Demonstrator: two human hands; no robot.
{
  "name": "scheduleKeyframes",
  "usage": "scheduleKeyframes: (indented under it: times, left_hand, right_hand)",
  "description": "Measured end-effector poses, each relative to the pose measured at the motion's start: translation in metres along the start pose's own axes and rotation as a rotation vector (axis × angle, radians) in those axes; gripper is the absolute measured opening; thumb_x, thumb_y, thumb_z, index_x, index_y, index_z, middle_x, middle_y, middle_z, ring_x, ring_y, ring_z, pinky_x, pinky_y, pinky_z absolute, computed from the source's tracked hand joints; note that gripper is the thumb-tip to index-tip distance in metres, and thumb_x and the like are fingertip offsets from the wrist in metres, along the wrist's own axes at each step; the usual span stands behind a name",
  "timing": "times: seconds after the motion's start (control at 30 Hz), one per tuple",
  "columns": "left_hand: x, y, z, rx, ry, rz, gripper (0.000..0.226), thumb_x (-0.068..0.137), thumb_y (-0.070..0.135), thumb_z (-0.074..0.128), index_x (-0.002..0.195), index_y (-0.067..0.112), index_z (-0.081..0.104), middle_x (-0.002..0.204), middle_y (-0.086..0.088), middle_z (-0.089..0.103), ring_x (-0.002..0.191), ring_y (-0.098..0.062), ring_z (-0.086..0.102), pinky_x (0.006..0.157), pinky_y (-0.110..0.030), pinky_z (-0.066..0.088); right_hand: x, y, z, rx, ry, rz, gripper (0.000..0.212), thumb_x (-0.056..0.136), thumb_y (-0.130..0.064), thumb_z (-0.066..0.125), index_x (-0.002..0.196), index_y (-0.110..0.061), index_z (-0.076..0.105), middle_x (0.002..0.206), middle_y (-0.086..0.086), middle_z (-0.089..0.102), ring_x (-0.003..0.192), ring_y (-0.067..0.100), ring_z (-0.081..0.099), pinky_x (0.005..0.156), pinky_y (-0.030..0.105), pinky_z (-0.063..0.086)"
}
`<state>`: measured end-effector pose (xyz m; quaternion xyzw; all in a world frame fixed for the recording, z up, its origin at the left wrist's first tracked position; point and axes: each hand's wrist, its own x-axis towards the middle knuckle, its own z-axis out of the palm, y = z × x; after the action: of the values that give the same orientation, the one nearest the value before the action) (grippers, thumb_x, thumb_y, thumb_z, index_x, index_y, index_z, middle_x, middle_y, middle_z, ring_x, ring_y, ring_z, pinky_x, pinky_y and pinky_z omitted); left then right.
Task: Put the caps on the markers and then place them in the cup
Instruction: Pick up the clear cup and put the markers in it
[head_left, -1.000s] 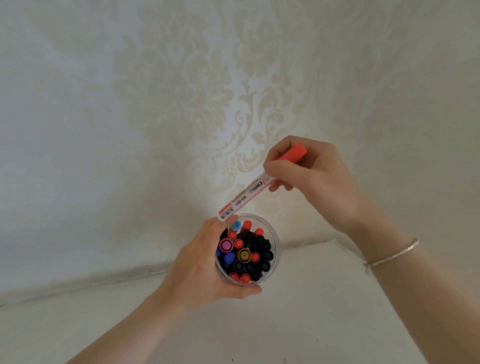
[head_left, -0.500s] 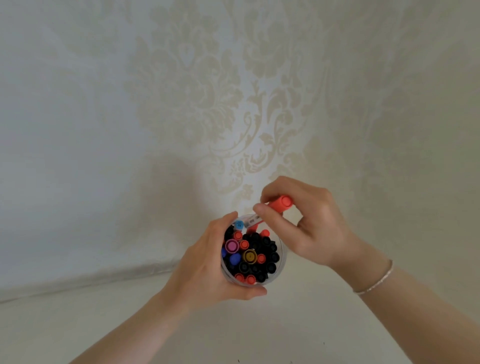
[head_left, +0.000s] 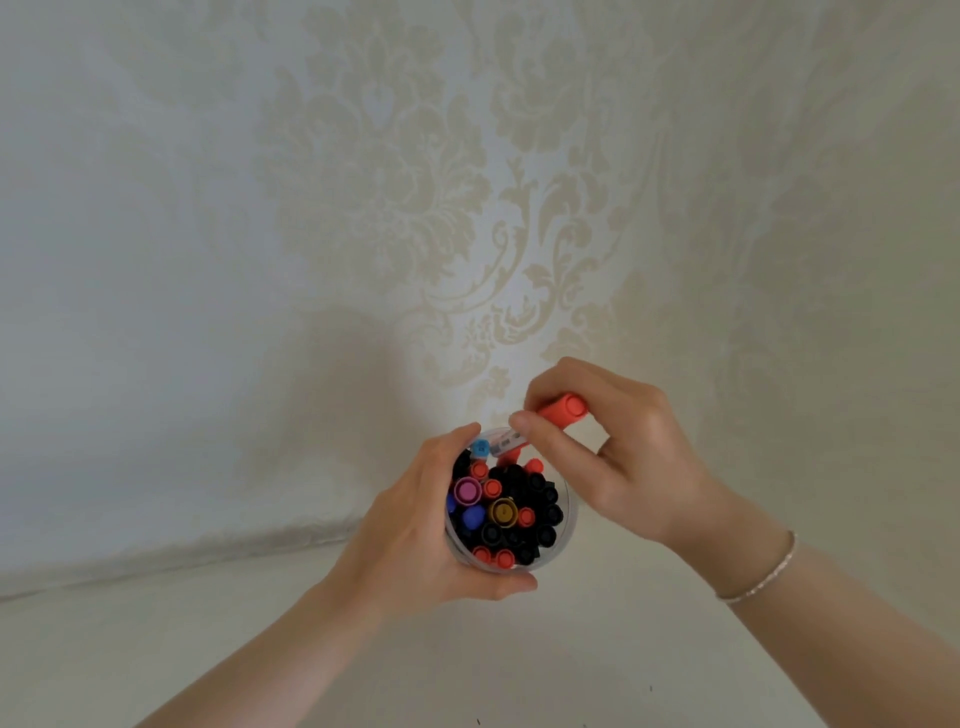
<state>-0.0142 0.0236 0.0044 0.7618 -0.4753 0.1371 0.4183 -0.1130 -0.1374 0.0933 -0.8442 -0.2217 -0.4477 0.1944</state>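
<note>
- right hand (head_left: 618, 452) pinches the red-capped marker (head_left: 558, 413), tip just inside the cup (head_left: 563, 540) rim
- left hand (head_left: 415, 525) wraps the cup
- cup's packed, so it might jam below the fingertips

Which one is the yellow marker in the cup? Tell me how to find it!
Find the clear cup that the left hand is wrapped around. Look down into the crowd of caps, near the middle. Most caps there are black or red, but the yellow marker has a wide mustard-yellow top, sitting just right of a pink-ringed cap.
</note>
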Motion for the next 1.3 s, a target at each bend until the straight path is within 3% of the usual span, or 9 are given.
scheduleKeyframes:
  times: [0.1, 0.2, 0.37, 0.53, 0.63, 0.8, 0.97, 1.17, 1.3]
  left_hand:
    - [-0.002, -0.002, -0.001, -0.005, 0.019, -0.017, 0.119, 0.036, 0.076, 0.076, 0.133, 0.054, 0.010, 0.133, 0.033, 0.035, 0.113, 0.018, 0.045, 0.088, -0.009, 0.042]
    - [-0.001, -0.002, 0.000, -0.001, 0.021, -0.022, 0.118, 0.037, 0.075, 0.076, 0.133, 0.053, 0.011, 0.132, 0.032, 0.037, 0.113, 0.013, 0.049, 0.090, -0.014, 0.045]
    - [0.002, 0.001, 0.001, 0.035, 0.002, 0.017, 0.118, 0.040, 0.075, 0.075, 0.136, 0.047, 0.011, 0.130, 0.036, 0.031, 0.110, 0.027, 0.037, 0.084, 0.003, 0.035]
    - [0.003, 0.002, 0.001, 0.034, -0.012, 0.039, 0.118, 0.044, 0.072, 0.077, 0.137, 0.044, 0.011, 0.132, 0.032, 0.033, 0.113, 0.023, 0.038, 0.089, 0.000, 0.036]
    - [0.003, 0.000, 0.000, 0.031, -0.010, 0.041, 0.117, 0.045, 0.072, 0.077, 0.137, 0.044, 0.011, 0.133, 0.029, 0.033, 0.114, 0.023, 0.038, 0.089, 0.000, 0.036]
    - [0.002, -0.002, -0.001, 0.003, 0.017, 0.022, 0.116, 0.042, 0.071, 0.077, 0.134, 0.050, 0.010, 0.132, 0.032, 0.035, 0.114, 0.021, 0.041, 0.088, 0.000, 0.038]
    - [0.000, -0.003, 0.001, 0.010, 0.006, 0.047, 0.117, 0.043, 0.071, 0.078, 0.134, 0.052, 0.008, 0.131, 0.047, 0.023, 0.115, 0.024, 0.038, 0.088, 0.002, 0.035]
    - [-0.002, -0.006, 0.000, -0.008, 0.012, 0.019, 0.116, 0.040, 0.072, 0.078, 0.131, 0.057, 0.008, 0.132, 0.046, 0.024, 0.117, 0.019, 0.040, 0.090, 0.001, 0.036]
    - [0.000, -0.004, 0.001, -0.010, 0.012, 0.012, 0.116, 0.039, 0.072, 0.078, 0.131, 0.056, 0.009, 0.134, 0.039, 0.027, 0.117, 0.016, 0.041, 0.089, 0.000, 0.036]
  right_hand:
    - [-0.003, 0.002, -0.001, 0.243, 0.026, 0.219, 0.014, 0.087, -0.018, 0.064, 0.080, -0.006, 0.063, 0.073, -0.002, 0.062, 0.067, 0.015, 0.063, 0.068, 0.021, 0.051]
    - [-0.006, 0.006, 0.001, 0.336, -0.019, 0.349, 0.012, 0.086, -0.021, 0.063, 0.082, -0.009, 0.063, 0.076, -0.002, 0.063, 0.071, 0.017, 0.067, 0.069, 0.027, 0.053]
    - [-0.011, 0.008, 0.011, -0.168, -0.367, 0.070, 0.025, 0.092, -0.038, 0.047, 0.094, -0.019, 0.063, 0.087, -0.008, 0.049, 0.068, 0.014, 0.052, 0.072, 0.023, 0.045]
    - [-0.007, 0.009, 0.020, -0.544, -0.315, -0.005, 0.024, 0.088, -0.038, 0.046, 0.084, -0.020, 0.062, 0.068, -0.009, 0.060, 0.048, 0.017, 0.042, 0.066, 0.025, 0.034]
    - [-0.005, -0.001, 0.023, -0.654, -0.363, 0.131, 0.024, 0.087, -0.040, 0.042, 0.083, -0.023, 0.059, 0.054, -0.009, 0.063, 0.041, 0.016, 0.041, 0.061, 0.024, 0.029]
    - [0.007, -0.025, 0.012, -0.288, -0.546, 0.405, 0.033, 0.097, -0.035, 0.029, 0.114, -0.026, 0.056, 0.093, -0.005, 0.069, 0.086, 0.021, 0.061, 0.086, 0.029, 0.040]
    - [0.024, -0.026, 0.002, -0.104, -0.750, 0.574, 0.036, 0.098, -0.027, 0.031, 0.119, -0.027, 0.061, 0.098, -0.001, 0.068, 0.089, 0.018, 0.065, 0.084, 0.035, 0.054]
    - [0.024, -0.023, 0.012, -0.277, -0.647, 0.485, 0.031, 0.097, -0.025, 0.038, 0.113, -0.034, 0.062, 0.087, -0.001, 0.057, 0.094, 0.023, 0.061, 0.082, 0.036, 0.051]
    - [0.023, -0.016, 0.017, -0.474, -0.631, 0.314, 0.029, 0.098, -0.024, 0.035, 0.112, -0.034, 0.058, 0.083, -0.003, 0.056, 0.075, 0.020, 0.050, 0.075, 0.030, 0.037]
